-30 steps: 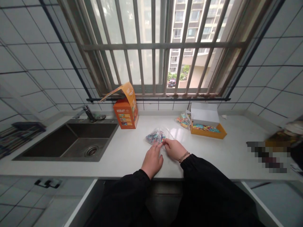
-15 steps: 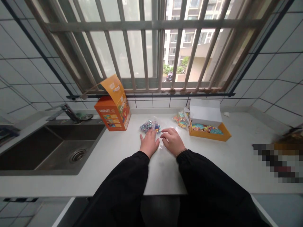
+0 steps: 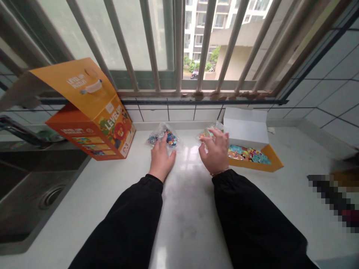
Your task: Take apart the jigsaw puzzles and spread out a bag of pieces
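My left hand [image 3: 162, 158] lies with its fingers stretched out over the near side of a clear bag of puzzle pieces [image 3: 153, 139], touching it without a grasp. Small dark and multicoloured pieces show through the plastic. My right hand [image 3: 216, 152] is raised a little at the front of a second clear bag of puzzle pieces [image 3: 204, 133]. Its fingers are curved and apart, and they hide much of that bag. Just to the right stands a low yellow box [image 3: 272, 164] with its white-lined lid up, holding loose colourful puzzle pieces [image 3: 249, 154].
An orange puzzle box [image 3: 84, 130] with its top flap up stands at the back left, beside the sink [image 3: 30, 209] and tap [image 3: 22, 130]. Window bars [image 3: 153, 48] rise behind the white counter [image 3: 190, 209]. A blurred-out dark item [image 3: 333, 198] lies at the right.
The view has moved closer. My hands have parted: the left has pushed the first bag back and left, while the right has let go and moved over to the second bag.
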Motion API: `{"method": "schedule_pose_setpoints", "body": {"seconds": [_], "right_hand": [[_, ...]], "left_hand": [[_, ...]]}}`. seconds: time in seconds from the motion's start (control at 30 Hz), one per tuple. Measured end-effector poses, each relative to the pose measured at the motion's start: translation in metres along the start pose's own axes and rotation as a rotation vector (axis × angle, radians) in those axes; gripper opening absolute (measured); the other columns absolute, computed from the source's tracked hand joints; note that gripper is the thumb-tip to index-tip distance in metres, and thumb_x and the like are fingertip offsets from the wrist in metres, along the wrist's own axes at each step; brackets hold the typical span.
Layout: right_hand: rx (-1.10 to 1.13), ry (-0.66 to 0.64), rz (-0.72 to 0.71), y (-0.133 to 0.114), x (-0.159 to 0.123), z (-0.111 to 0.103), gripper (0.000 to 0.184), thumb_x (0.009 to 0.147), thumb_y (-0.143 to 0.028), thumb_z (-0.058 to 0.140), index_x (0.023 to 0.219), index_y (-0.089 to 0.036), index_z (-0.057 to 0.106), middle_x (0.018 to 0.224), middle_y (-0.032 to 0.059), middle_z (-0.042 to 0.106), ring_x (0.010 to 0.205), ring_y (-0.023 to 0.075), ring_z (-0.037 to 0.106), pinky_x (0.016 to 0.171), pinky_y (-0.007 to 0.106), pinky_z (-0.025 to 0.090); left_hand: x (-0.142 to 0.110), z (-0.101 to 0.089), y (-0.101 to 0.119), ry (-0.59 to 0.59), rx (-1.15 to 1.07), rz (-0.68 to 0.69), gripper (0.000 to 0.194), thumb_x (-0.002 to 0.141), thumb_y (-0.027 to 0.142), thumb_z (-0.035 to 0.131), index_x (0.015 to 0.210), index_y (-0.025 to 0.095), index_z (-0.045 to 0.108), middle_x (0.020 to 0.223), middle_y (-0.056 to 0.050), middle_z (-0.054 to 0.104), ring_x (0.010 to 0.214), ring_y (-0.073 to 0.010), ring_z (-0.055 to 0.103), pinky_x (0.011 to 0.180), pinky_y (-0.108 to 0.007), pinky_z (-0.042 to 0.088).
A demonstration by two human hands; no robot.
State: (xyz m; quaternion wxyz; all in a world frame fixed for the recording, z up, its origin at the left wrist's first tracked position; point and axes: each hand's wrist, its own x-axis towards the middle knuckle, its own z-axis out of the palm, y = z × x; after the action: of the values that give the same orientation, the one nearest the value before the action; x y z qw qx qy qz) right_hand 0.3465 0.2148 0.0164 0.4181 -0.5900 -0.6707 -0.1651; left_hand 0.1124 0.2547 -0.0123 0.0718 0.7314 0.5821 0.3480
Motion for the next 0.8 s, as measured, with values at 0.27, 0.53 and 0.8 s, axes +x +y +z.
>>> {"method": "schedule_pose_setpoints", "body": {"seconds": [0.27, 0.53, 0.8], "right_hand": [[-0.309, -0.123, 0.360, 0.028, -0.004, -0.005, 0.062, 0.097, -0.026, 0.068, 0.157, -0.023, 0.053, 0.151, 0.0231, 0.062, 0.148, 0.0445, 0.045, 0.119, 0.084, 0.019], [-0.009, -0.168, 0.026, 0.015, -0.011, -0.011, 0.042, 0.107, -0.018, 0.046, 0.138, -0.017, 0.075, 0.130, 0.0111, 0.080, 0.119, 0.0227, 0.075, 0.126, 0.040, 0.044], [0.463, -0.263, -0.209, -0.028, -0.031, -0.027, 0.036, 0.111, -0.042, 0.051, 0.116, -0.020, 0.080, 0.110, 0.0081, 0.084, 0.104, 0.0209, 0.080, 0.096, 0.031, 0.061]], "left_hand": [[0.003, 0.000, -0.007, 0.091, -0.170, -0.014, 0.024, 0.092, 0.024, 0.071, 0.115, 0.018, 0.072, 0.121, -0.014, 0.073, 0.125, -0.0318, 0.068, 0.117, -0.048, 0.052], [-0.013, -0.007, -0.015, 0.187, -0.161, -0.131, 0.067, 0.087, 0.018, 0.073, 0.150, 0.010, 0.050, 0.151, -0.025, 0.053, 0.152, -0.0384, 0.047, 0.131, -0.054, 0.037], [-0.046, -0.042, 0.008, -0.023, -0.197, -0.114, 0.028, 0.093, 0.034, 0.072, 0.118, 0.021, 0.069, 0.082, 0.000, 0.065, 0.078, -0.0220, 0.067, 0.080, -0.035, 0.055]]}}
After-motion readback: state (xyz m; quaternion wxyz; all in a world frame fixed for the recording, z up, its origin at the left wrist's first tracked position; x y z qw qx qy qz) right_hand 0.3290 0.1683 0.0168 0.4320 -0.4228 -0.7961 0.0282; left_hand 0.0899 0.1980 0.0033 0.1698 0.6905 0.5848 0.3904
